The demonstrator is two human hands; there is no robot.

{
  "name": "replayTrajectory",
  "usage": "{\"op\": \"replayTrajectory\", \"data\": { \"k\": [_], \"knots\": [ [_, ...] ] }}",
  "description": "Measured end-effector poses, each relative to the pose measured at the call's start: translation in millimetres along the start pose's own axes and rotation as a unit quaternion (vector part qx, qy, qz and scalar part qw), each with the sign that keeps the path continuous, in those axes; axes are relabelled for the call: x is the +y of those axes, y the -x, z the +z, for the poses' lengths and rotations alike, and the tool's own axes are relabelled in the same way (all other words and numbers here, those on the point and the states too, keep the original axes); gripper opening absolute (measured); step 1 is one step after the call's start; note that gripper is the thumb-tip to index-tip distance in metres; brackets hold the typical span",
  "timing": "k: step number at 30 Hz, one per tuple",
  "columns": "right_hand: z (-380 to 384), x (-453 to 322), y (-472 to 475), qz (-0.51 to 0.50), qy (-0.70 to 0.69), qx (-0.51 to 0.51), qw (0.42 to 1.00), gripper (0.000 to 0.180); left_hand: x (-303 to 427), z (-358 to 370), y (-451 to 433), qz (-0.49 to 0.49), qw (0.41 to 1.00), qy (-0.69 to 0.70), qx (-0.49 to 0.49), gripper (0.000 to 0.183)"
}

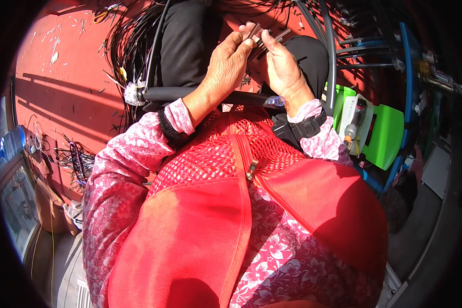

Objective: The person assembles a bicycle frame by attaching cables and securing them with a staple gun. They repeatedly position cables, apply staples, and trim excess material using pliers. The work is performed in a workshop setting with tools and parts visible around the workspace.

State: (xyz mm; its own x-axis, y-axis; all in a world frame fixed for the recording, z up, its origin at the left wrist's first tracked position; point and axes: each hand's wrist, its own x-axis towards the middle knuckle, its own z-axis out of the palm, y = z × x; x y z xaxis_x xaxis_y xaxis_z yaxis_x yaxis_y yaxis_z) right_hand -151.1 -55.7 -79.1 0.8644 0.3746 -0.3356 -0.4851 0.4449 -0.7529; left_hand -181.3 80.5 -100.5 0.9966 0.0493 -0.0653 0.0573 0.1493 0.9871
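Both my hands are raised close together above my lap. My left hand pinches a short brownish tube piece between thumb and fingers. My right hand holds several similar short tube pieces, pointing up and to the right between thumb and fingers; how many is not clear. Below the hands a black padded bar runs across my lap, with clear crinkled plastic at its left end and a blue-violet clear plastic piece near its right end.
A large bundle of thin black cables lies left of my legs. Orange-handled scissors and scraps lie on the red floor. At the right are a green plastic stool or chair, a screwdriver-like tool and a blue frame.
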Motion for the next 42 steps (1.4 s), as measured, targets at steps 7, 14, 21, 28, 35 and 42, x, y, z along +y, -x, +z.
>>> {"op": "replayTrajectory", "data": {
  "k": [7, 14, 21, 28, 35, 42],
  "knots": [
    [-7, 0, 2, -0.013, 0.002, 0.033, 0.999, 0.044, -4, 9, -15, -0.085, 0.995, 0.041, -0.012, 0.028],
    [-15, -3, 4, 0.005, -0.091, 0.033, 0.995, 0.043, 5, 11, -11, -0.081, 0.985, 0.106, -0.113, 0.022],
    [-13, 0, 2, -0.061, 0.071, 0.100, 0.991, 0.041, 2, 13, -12, -0.090, 0.988, 0.102, -0.077, 0.023],
    [-14, 0, 4, -0.077, 0.056, 0.060, 0.994, 0.042, 0, 18, -12, -0.026, 0.989, 0.086, -0.114, 0.022],
    [-12, 1, 0, 0.000, -0.024, 0.041, 0.999, 0.047, -4, 17, -9, 0.025, 0.997, -0.045, -0.059, 0.019],
    [-10, -18, 14, -0.002, 0.106, 0.201, 0.974, 0.033, -4, 12, -12, -0.029, 0.995, -0.039, -0.087, 0.018]
  ]
}}
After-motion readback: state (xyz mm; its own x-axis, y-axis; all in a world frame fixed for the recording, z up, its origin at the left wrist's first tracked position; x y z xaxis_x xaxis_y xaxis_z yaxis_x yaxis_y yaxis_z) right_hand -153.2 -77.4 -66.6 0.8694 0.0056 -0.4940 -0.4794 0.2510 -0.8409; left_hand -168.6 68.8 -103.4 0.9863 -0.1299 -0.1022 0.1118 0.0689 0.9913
